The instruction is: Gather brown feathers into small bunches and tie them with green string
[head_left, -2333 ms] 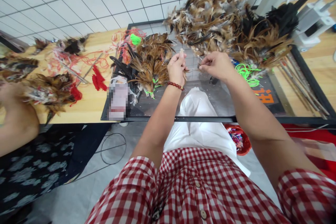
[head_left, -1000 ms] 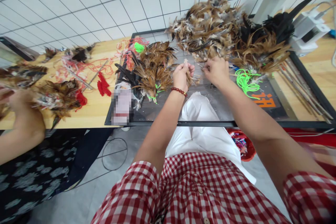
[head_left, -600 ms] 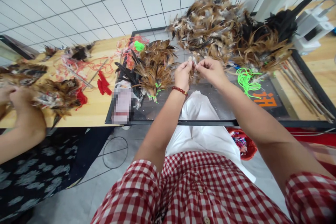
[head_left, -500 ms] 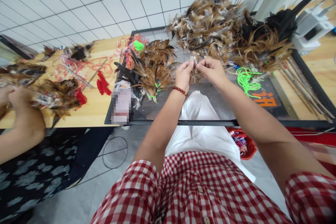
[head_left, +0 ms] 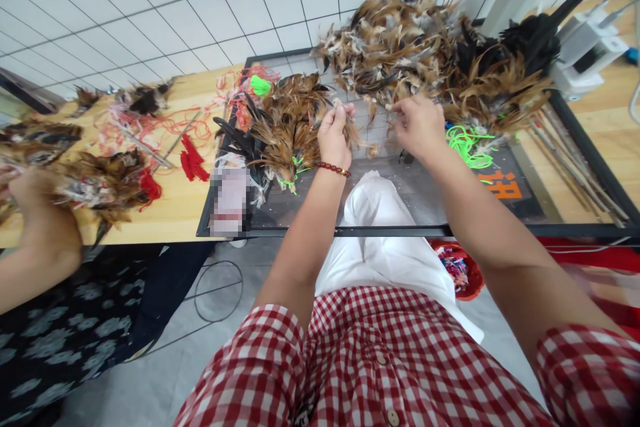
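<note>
My left hand [head_left: 335,135], with a beaded bracelet at its wrist, is pinched on brown feathers that hang at its right side. To the right, my right hand [head_left: 417,125] reaches to the front edge of the big feather pile [head_left: 390,40]; its fingertips are bent and blurred, and what they touch is unclear. A few loose feathers [head_left: 370,150] lie on the dark-framed glass panel [head_left: 380,207] between the hands. Brown feather bundles [head_left: 290,133] tied with green string lie left of my left hand. Bright green string [head_left: 470,147] is beside my right wrist.
Thin sticks [head_left: 575,160] and a white plug adapter [head_left: 585,53] are at the right. A phone-like blurred item [head_left: 230,200] sits at the panel's left corner. Another person's arm [head_left: 45,227] is at the far left, near feathers and red string [head_left: 193,159]. A red basket [head_left: 473,280] stands below.
My hands, together before, are now apart. The left stays pinched on feathers and has shifted slightly left; the right has moved right toward the pile. The view has shifted slightly.
</note>
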`<state>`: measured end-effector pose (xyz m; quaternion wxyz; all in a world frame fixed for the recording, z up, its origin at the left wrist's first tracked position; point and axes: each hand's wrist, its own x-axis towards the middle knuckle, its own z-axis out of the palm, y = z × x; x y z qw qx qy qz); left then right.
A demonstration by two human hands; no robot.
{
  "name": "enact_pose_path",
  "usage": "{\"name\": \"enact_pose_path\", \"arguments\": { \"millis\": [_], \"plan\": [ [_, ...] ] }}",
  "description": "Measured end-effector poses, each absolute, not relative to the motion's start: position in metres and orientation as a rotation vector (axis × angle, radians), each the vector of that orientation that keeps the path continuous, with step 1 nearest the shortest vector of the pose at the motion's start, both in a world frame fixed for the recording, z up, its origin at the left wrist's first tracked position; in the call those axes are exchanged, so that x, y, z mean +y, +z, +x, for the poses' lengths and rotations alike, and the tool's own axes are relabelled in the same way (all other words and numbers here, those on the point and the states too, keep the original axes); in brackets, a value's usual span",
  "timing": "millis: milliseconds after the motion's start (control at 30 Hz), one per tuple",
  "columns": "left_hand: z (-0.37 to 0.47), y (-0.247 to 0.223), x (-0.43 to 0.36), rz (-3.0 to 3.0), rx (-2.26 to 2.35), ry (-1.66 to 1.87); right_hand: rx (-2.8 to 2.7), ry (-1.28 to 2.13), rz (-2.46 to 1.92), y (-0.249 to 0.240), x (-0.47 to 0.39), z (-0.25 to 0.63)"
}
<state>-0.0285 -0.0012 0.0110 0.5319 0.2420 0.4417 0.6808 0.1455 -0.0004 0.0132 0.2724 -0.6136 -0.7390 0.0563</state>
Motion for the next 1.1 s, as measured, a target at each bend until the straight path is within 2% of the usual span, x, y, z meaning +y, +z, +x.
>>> {"name": "enact_pose_path", "arguments": {
  "millis": [133,233,367,633,1100],
  "plan": [
    [-0.031,0.006,0.001,0.532,1.02,1.62,-2.229,0.33,-1.347,0.008,-0.005,0.131],
    [-0.029,0.005,0.001,0.501,0.997,1.62,-2.308,0.352,-1.299,-0.001,-0.006,0.123],
    [-0.028,0.009,0.001,0.446,1.017,1.626,-1.938,0.454,-1.389,-0.008,0.006,0.129],
    [-0.013,0.006,-0.008,0.522,1.013,1.463,-1.373,1.114,-1.057,0.002,0.003,0.119],
    [-0.012,-0.001,-0.011,0.658,0.894,1.262,-1.269,1.353,-1.036,0.004,0.004,0.121]
  ]
}}
